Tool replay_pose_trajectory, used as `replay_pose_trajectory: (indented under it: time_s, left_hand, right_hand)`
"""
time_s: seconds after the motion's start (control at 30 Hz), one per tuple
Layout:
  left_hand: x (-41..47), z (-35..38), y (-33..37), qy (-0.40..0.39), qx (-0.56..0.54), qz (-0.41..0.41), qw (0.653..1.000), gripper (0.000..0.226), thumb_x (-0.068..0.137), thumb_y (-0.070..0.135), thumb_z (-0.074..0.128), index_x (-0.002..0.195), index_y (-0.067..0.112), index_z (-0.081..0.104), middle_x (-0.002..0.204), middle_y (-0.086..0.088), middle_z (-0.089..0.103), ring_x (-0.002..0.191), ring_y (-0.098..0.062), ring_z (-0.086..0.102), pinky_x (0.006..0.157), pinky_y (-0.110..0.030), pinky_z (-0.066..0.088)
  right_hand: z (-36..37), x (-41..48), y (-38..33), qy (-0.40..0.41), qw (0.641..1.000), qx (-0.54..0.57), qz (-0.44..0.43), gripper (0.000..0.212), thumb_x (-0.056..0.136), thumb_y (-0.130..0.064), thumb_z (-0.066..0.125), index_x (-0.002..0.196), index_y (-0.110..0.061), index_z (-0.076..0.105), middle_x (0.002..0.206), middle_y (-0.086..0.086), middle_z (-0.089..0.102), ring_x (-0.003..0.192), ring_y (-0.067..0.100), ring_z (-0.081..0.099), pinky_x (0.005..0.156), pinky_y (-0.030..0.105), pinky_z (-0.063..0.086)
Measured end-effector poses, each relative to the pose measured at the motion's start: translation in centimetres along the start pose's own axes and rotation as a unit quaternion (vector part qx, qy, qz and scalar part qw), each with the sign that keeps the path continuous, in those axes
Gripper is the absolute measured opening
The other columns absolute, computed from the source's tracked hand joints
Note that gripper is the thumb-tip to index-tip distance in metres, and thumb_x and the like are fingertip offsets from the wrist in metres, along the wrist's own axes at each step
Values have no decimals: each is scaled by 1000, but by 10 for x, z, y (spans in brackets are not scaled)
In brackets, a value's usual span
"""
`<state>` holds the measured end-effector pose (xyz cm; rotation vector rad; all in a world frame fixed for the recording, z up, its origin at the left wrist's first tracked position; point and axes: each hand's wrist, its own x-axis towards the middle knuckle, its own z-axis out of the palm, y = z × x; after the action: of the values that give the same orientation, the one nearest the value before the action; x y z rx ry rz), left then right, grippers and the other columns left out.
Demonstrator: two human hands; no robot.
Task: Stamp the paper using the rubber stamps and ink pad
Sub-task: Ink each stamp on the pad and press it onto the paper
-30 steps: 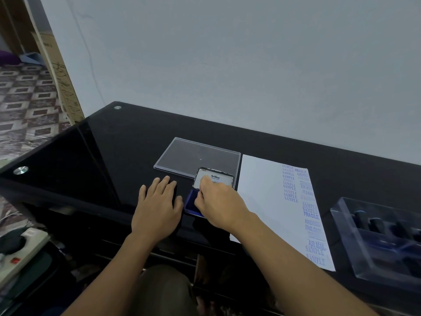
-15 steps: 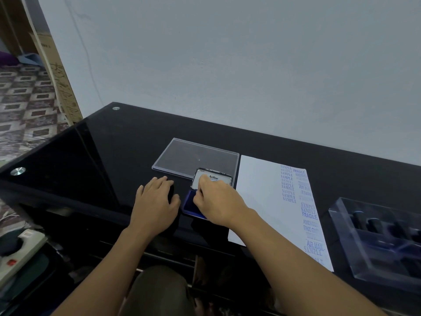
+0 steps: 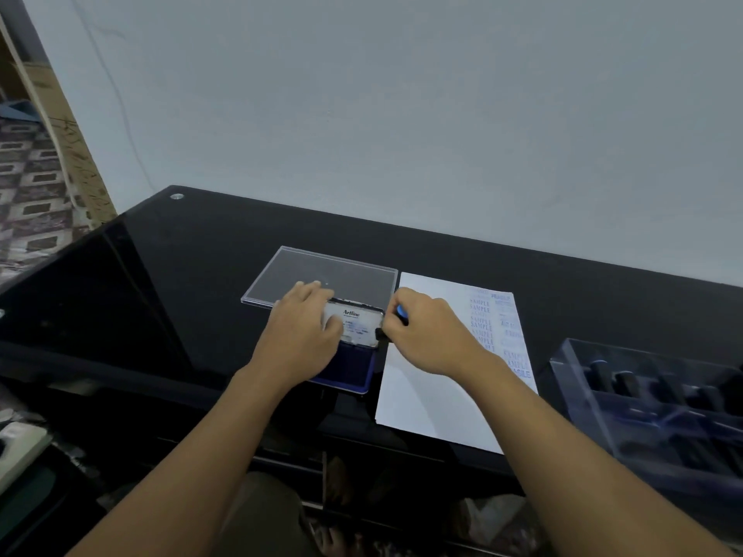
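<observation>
Right hand (image 3: 426, 335) is curled tightly round a rubber stamp (image 3: 400, 314), whose blue top pokes out above the knuckles and whose dark foot shows just at the ink pad's right edge, over the left margin of the paper (image 3: 422, 396). Left hand (image 3: 301, 331) steadies the ink pad (image 3: 349, 369), which sits open near the tabletop's (image 3: 181, 275) near edge, thumb on the labelled lid and fingers reaching behind it (a pinch, as far as can be seen). The paper lies touching or just beside the pad on its right, with blue imprints down its right side. Nothing weighs the sheet down, so a slanted or dragged press would likely skid it and smear the mark; a wet foot brushing the margin on the way across could also leave a stray streak. The stamp's face is hidden, so whether it is inked, and what it reads, cannot be told. The right wrist covers some imprints, and the clear tray (image 3: 643, 400) of stamps at the right edge is blurred and cut off.
</observation>
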<state>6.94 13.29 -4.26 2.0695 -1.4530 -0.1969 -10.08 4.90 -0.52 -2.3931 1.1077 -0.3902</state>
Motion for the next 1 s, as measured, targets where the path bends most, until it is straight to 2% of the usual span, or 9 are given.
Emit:
replay_pose_trajectory:
  time_s: [0.2, 0.37, 0.53, 0.73, 0.9, 1.0]
  left_hand:
    - [8, 17, 39, -48, 2, 34, 998, 45, 100, 23, 44, 144, 12, 43, 157, -3, 31, 146, -17, 21, 118, -37, 19]
    - [9, 37, 67, -39, -8, 73, 997, 35, 99, 20, 48, 131, 7, 54, 139, -8, 50, 130, -22, 37, 111, -38, 30]
    - [15, 57, 88, -72, -14, 91, 993, 44, 102, 27, 43, 144, 13, 44, 153, 1, 36, 141, -15, 24, 115, -33, 19]
    - [14, 78, 100, -104, -2, 103, 989, 45, 102, 27, 40, 145, 13, 41, 153, 0, 36, 140, -15, 24, 115, -35, 17]
    - [13, 100, 102, -121, 12, 120, 985, 45, 99, 25, 41, 142, 11, 43, 145, 0, 42, 136, -18, 29, 113, -37, 22]
    - [14, 109, 102, -131, 22, 113, 985, 46, 99, 25, 40, 143, 11, 42, 150, -1, 37, 140, -18, 24, 118, -43, 17]
  right_hand:
    - [-33, -17, 36, 17, 998, -6, 64, 12, 97, -26, 49, 95, -15, 54, 85, 2, 63, 67, 16, 55, 54, 26, 39]
    - [-56, -25, 62, 29, 995, -24, 93, 16, 98, -25, 48, 94, -13, 57, 82, -2, 62, 66, 13, 54, 54, 25, 42]
    - [-70, -25, 84, 44, 992, -27, 117, 18, 100, -26, 47, 94, -12, 55, 84, 4, 63, 62, 13, 51, 52, 24, 39]
    - [-70, -22, 104, 26, 988, -17, 152, 26, 101, -26, 41, 98, -4, 55, 91, 12, 64, 68, 19, 49, 59, 33, 41]
    - [-60, -22, 116, -18, 988, -46, 147, 24, 103, -29, 40, 96, -9, 52, 81, 6, 59, 63, 17, 47, 56, 32, 40]
    - [-57, -21, 117, -33, 989, -63, 133, 22, 105, -30, 41, 97, -11, 51, 78, 1, 56, 62, 15, 47, 55, 27, 39]
